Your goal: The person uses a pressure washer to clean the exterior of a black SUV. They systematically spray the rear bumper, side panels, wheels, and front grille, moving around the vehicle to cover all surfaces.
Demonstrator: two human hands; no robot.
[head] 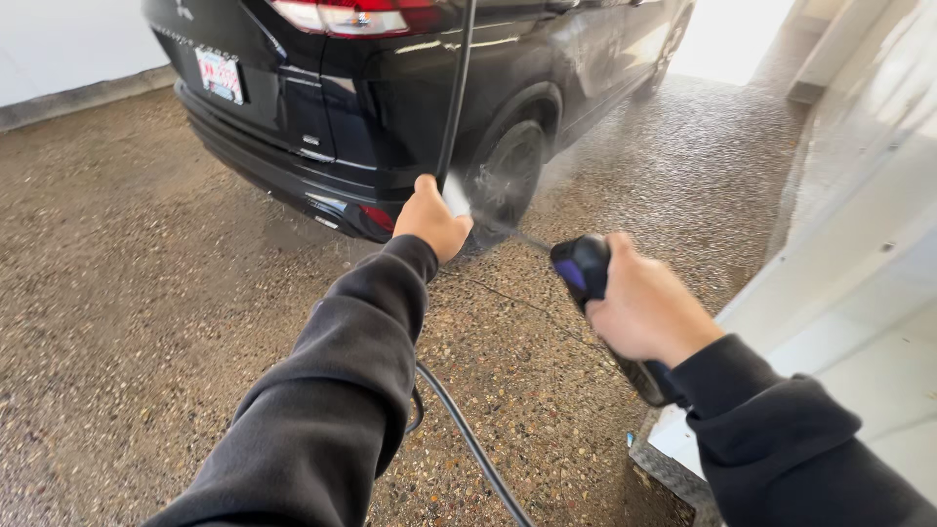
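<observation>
1. Beside the rear corner of the black car (390, 88), on the wet pebbled floor (146, 293), the person is working a pressure-washer wand (532, 239) with both hands.
2. Right hand (644, 307) is closing fully around the black trigger grip (583, 268), which is sitting low and to the right of the car's rear wheel (508, 176).
3. Left hand (432, 222) is wrapping around the thin forward part of the wand, with the fingers closed on it, just in front of the rear bumper (322, 195).
4. Spray (488, 200) is striking near the wheel and bumper corner at what looks like close range. Judgement: holding the jet this close on one spot could lift paint or trim edges.
5. Left hand is sitting close to the spray. Judgement: a slide forward along the wet wand could bring the fingers into the jet.
6. Black hose (468, 439) is trailing across the floor below the left sleeve (322, 410). Judgement: a step backward could catch a foot in it and jerk the wand off aim.
7. Floor is showing a wet sheen. Judgement: recoil from the trigger combined with slick footing could cause a slip.
8. White wall (859, 244) is standing close on the right. Judgement: rebounding mist could be soaking the sleeves.
</observation>
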